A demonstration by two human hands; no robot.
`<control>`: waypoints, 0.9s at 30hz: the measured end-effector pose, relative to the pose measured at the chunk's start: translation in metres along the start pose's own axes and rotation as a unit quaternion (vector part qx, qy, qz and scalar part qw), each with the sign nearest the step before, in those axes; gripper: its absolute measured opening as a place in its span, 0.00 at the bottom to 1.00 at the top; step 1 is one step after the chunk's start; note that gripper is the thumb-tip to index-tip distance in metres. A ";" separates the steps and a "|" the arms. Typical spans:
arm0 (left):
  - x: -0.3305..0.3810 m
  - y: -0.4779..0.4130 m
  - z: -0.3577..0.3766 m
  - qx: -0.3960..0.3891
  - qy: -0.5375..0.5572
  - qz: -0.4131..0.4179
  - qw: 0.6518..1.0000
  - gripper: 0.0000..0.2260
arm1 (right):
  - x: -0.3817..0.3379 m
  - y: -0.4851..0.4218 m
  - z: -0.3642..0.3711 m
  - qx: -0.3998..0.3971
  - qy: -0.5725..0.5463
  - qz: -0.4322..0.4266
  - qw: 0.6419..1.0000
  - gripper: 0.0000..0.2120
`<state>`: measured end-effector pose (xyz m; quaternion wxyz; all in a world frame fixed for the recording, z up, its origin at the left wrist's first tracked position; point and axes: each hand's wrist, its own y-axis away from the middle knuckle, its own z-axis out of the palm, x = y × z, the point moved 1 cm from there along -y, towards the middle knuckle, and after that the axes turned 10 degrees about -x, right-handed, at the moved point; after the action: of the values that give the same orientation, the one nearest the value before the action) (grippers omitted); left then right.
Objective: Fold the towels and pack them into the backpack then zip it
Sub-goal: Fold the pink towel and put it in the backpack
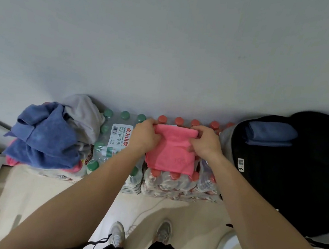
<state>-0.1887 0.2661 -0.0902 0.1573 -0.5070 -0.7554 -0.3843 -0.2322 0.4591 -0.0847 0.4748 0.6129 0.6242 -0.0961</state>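
pink towel (170,152): laid on the red-capped bottle packs (172,183), its far edge folded over.
hands: left hand (146,134) and right hand (204,143) are curled round that fold, one at each end.
handling: judged light, soft and limp; best pinched at the corners.
backpack (309,174): open at the right, a folded blue towel (268,136) laid in it.
unfolded pile (49,136): heaped at the left.

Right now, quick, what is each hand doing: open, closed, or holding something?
Left hand: closed, gripping the far left edge of the pink towel.
Right hand: closed, gripping the far right edge of the same towel.
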 end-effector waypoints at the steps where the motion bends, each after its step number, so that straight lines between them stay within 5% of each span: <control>1: -0.001 -0.001 -0.001 -0.008 0.033 -0.010 0.999 0.17 | 0.000 -0.001 -0.001 -0.007 -0.009 -0.004 1.000 0.17; 9: -0.017 -0.010 -0.011 -0.086 0.171 -0.025 0.981 0.10 | 0.001 0.001 -0.005 -0.052 -0.013 -0.018 0.998 0.17; 15: -0.012 0.024 -0.019 -0.111 0.079 0.032 0.990 0.09 | 0.010 0.016 -0.005 -0.070 -0.074 -0.014 0.995 0.05; 27: -0.032 0.049 0.003 -0.091 -0.013 0.146 0.985 0.17 | 0.027 0.035 0.010 -0.017 0.062 -0.073 0.995 0.20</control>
<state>-0.1302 0.2569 -0.0917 0.1553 -0.6290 -0.6369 -0.4179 -0.1920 0.4779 -0.0928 0.4377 0.5623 0.6969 -0.0813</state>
